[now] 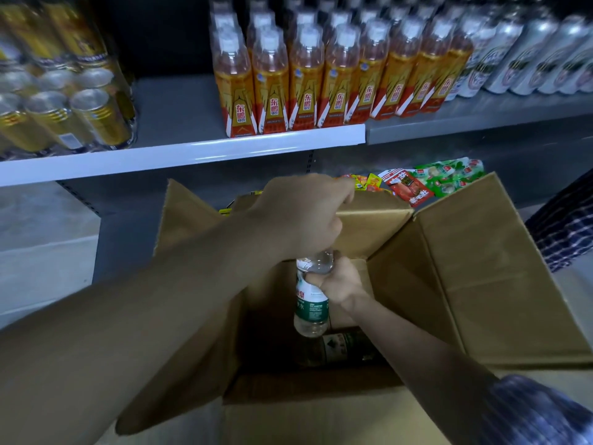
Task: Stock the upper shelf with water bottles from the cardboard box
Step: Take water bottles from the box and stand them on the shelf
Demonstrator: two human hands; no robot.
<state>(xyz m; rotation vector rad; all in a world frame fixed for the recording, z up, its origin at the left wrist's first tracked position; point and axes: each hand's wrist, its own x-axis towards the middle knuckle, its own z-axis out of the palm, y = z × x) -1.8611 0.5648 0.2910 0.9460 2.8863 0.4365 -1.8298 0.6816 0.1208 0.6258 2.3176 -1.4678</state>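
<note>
Over the open cardboard box (pixel 475 268) a clear water bottle (pixel 311 303) with a green label hangs upright, above a darker bottle (pixel 340 348) lying on the box floor. The right hand (pixel 340 284) is curled around its upper part, just under the shoulder. The left hand (pixel 305 213) is closed into a fist over the bottle's top — whether it grips the cap cannot be told. On the upper shelf (pixel 179 152), orange-labelled drink bottles (pixel 321 78) stand along the front edge, gold cans (pixel 64 117) toward its left end, silver cans (pixel 529 56) to the right.
</note>
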